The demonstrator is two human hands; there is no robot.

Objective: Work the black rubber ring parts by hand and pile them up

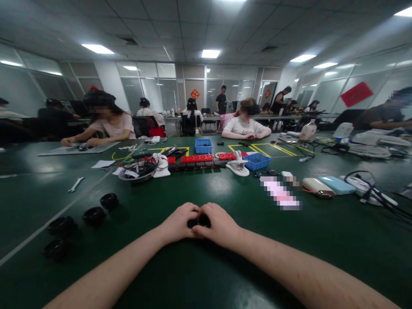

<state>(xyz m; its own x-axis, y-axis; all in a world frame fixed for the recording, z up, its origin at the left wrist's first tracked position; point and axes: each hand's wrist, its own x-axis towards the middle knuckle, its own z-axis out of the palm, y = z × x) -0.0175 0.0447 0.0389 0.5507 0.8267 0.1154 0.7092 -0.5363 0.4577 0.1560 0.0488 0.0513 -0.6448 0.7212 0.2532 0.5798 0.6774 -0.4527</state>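
Note:
My left hand (178, 223) and my right hand (219, 223) meet in the middle of the dark green table (225, 266), fingers curled. Between them they grip a small black round part (201, 221), mostly hidden by the fingers. Several similar black round parts (94, 214) lie on the table to the left, apart from my hands.
A metal bowl (137, 171) with cables, red and black strips (197, 159), two blue bins (256, 161), a white clamp-like tool (240, 165), a wrench (76, 183) and phones and cables (334, 184) lie farther out. Other people sit across the table and behind.

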